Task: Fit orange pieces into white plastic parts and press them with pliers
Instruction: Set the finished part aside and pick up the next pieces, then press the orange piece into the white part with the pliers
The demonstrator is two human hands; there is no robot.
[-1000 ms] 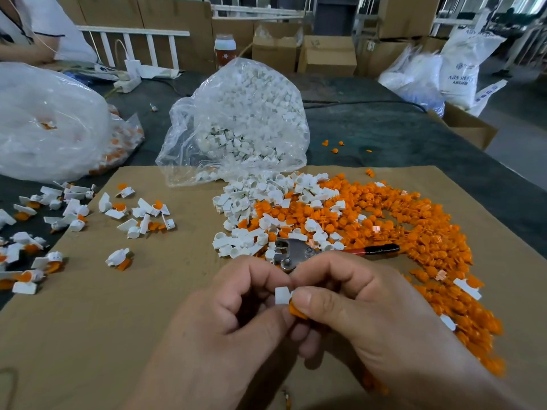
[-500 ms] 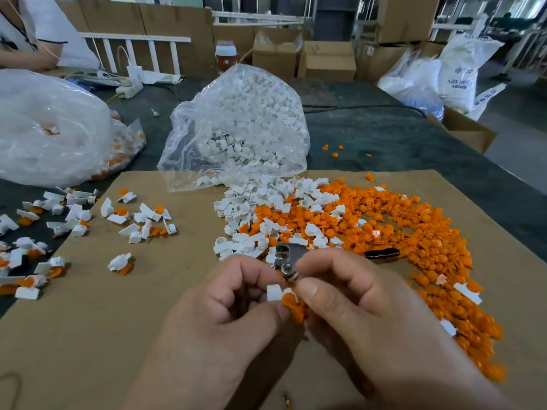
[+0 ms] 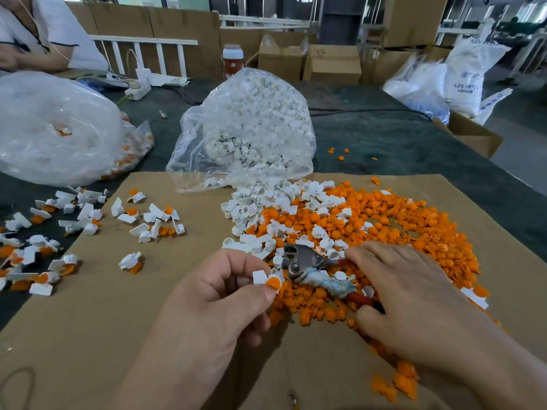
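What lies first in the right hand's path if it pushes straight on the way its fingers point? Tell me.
The right hand points up-left, over the pliers it is already reaching. Past their metal head, it would likely meet the white parts, though depth is uncertain.

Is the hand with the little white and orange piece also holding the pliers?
No, the left hand pinches only the white and orange piece, while the right hand reaches onto the pliers.

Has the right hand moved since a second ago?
Yes. The right hand has left the part in the left hand and gone right onto the pliers.
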